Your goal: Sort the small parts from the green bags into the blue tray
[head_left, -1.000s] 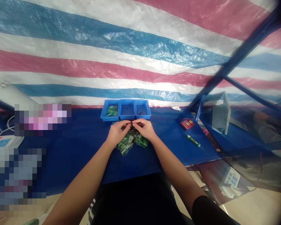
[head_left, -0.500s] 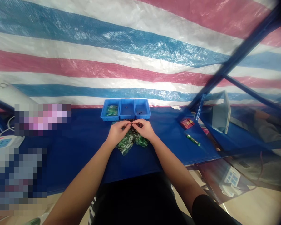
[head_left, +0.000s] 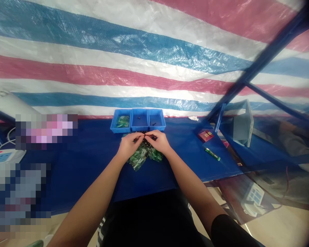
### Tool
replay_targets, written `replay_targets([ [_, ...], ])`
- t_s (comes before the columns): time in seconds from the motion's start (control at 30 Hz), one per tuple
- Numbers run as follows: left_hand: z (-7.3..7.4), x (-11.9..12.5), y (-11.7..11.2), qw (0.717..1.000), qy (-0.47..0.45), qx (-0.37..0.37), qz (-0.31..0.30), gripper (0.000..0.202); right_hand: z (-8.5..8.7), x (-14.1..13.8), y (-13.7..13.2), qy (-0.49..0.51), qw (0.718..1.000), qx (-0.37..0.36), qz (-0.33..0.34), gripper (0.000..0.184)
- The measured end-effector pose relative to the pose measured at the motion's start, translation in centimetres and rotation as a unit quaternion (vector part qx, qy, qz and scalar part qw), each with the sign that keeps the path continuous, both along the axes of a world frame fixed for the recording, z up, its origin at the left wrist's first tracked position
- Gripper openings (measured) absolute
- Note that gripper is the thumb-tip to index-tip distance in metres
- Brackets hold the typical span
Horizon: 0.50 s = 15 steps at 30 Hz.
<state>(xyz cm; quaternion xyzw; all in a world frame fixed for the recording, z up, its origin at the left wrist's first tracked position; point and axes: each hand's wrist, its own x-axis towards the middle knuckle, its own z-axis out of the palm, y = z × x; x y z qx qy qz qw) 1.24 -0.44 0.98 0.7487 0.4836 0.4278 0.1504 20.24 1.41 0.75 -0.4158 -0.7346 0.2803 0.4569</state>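
My left hand (head_left: 130,145) and my right hand (head_left: 159,140) meet fingertip to fingertip above a pile of small green-and-clear plastic packets (head_left: 139,158). Both hands are pinched closed. Whatever lies between the fingertips is too small to make out. Just beyond the hands stand three joined blue bins. Green packets lie in the left bin (head_left: 113,125); the middle bin (head_left: 140,127) has a tiny dark piece in it, and a small dark piece rests in the right bin (head_left: 163,120). Some small dark pieces show among the packets under my hands.
On the right of the blue table (head_left: 87,171) lie a red box (head_left: 205,136) and a green tube (head_left: 212,154). A scrap of white paper (head_left: 193,118) sits at the back edge. A power strip (head_left: 5,156) is at far left. A blue metal frame (head_left: 257,56) slants at right.
Almost nothing differs. Both hands keep their place over the packets, with only a very slight shift of the fingers.
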Motion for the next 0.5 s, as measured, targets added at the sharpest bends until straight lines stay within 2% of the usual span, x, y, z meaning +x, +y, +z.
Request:
replay_targets([
  [0.33, 0.04, -0.06, -0.03, 1.000, 0.012, -0.014, 0.001, 0.028, 0.46, -0.07, -0.15, 0.000, 0.999, 0.032, 0.009, 0.013],
  [0.5, 0.20, 0.03, -0.09, 1.000, -0.009, -0.029, 0.007, 0.027, 0.22, -0.06, -0.09, 0.029, 1.000, 0.012, -0.006, 0.021],
])
